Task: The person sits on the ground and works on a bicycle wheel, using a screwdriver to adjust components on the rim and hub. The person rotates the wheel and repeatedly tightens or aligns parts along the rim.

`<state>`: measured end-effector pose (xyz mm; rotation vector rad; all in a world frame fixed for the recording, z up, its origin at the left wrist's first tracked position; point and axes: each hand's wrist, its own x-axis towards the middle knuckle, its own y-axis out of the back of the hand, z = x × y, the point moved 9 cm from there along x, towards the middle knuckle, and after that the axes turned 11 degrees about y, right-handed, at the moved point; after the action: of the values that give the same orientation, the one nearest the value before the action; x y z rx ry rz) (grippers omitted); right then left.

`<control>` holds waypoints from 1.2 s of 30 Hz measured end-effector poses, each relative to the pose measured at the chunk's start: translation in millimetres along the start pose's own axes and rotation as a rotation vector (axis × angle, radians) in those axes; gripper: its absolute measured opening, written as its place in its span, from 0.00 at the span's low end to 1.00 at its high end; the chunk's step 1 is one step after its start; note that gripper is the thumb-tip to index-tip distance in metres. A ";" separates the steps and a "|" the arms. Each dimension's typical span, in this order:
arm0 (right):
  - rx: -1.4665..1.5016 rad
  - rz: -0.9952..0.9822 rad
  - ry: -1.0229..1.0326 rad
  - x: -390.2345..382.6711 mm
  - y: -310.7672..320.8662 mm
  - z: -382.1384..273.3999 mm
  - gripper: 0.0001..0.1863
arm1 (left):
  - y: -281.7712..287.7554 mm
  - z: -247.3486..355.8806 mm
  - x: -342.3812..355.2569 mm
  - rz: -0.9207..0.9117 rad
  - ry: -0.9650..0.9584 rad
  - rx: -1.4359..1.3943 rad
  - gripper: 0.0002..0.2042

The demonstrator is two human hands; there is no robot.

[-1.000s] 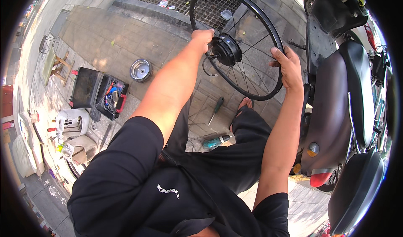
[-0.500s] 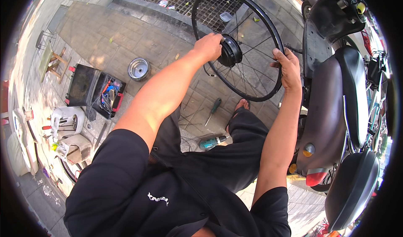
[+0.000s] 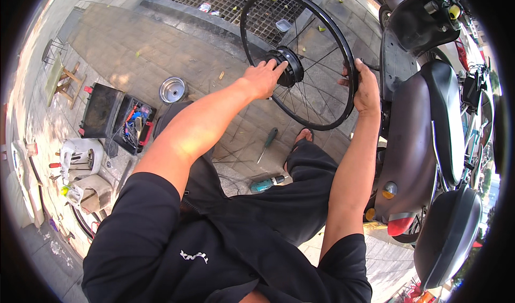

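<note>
Black and thin-spoked, the wheel [image 3: 300, 56] stands upright in the upper middle of the frame, over grey paving. I see my left hand [image 3: 262, 78] with fingers curled on the round hub [image 3: 287, 67], and my right hand [image 3: 366, 85] wrapped around the rim. Since half a second ago the left hand has slid lower on the hub. A screwdriver [image 3: 267, 143] lies below.

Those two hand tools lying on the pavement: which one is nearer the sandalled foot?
The slim green-handled screwdriver, lying just left of the foot. The stubbier teal-handled tool lies lower in the picture, against the dark trouser leg.
</note>
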<state>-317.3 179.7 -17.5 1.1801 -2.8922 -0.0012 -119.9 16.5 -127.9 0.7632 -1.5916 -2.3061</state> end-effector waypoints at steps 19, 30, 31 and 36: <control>-0.026 0.100 -0.051 5.6 1.9 -1.1 0.18 | 3.4 0.7 1.6 -0.034 -0.001 -0.052 0.46; 0.038 0.070 -0.032 1.0 0.8 -0.9 0.17 | 5.5 -0.8 4.0 -0.082 0.046 0.020 0.48; 0.057 0.080 -0.031 0.6 -1.1 -0.6 0.17 | 5.2 -1.5 3.1 -0.099 0.049 0.006 0.48; 0.002 0.115 -0.085 -0.8 -3.1 2.8 0.18 | -6.5 -13.5 13.8 -0.059 -0.001 0.018 0.48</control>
<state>-314.6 178.0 -20.4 1.0377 -3.0298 -0.0481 -123.4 1.7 -141.4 0.8236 -1.6129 -2.3366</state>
